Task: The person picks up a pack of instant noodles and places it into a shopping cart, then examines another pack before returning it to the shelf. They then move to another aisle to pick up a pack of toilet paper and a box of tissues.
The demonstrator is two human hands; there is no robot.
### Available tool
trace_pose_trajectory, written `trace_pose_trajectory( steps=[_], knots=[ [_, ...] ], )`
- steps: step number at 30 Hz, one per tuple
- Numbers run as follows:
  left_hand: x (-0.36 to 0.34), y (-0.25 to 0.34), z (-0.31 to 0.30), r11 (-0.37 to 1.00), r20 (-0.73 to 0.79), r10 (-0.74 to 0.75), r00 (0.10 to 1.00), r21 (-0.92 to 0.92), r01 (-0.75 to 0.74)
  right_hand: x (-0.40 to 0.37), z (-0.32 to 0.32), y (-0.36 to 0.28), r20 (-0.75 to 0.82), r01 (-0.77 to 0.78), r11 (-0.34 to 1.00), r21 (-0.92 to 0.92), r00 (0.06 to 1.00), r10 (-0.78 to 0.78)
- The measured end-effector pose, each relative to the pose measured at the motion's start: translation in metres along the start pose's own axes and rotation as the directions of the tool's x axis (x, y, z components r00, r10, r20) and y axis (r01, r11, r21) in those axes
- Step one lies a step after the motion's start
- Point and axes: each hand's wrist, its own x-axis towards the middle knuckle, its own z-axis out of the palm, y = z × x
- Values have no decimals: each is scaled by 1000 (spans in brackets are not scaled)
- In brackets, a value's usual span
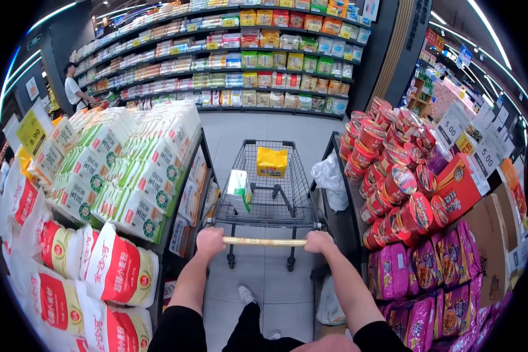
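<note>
My left hand (210,240) is closed around the left end of the cart's pale handle bar (264,242). At the bar's right end, my right hand (319,241) grips it too. Beyond the bar is the wire shopping cart (284,202). Inside it, a yellow package (271,161) lies toward the far end, and a white and green package (239,190) rests at the near left.
Stacked white-green packs (141,170) and flour bags (120,267) line the left. Red noodle cups (387,152) and purple noodle packs (446,258) line the right. A white plastic bag (330,180) hangs beside the cart. Stocked shelves (276,61) stand ahead; a person (75,88) is at far left.
</note>
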Motion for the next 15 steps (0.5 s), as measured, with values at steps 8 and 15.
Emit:
trace_pose_trajectory(
  steps=[8,15],
  knots=[
    [105,-48,21,994,-40,111,993,8,-111,69,-51,-16,47,-99,994,36,994,97],
    [186,-82,40,989,2,147,989,1,-147,120,-90,-24,33,-149,987,58,989,148]
  ],
)
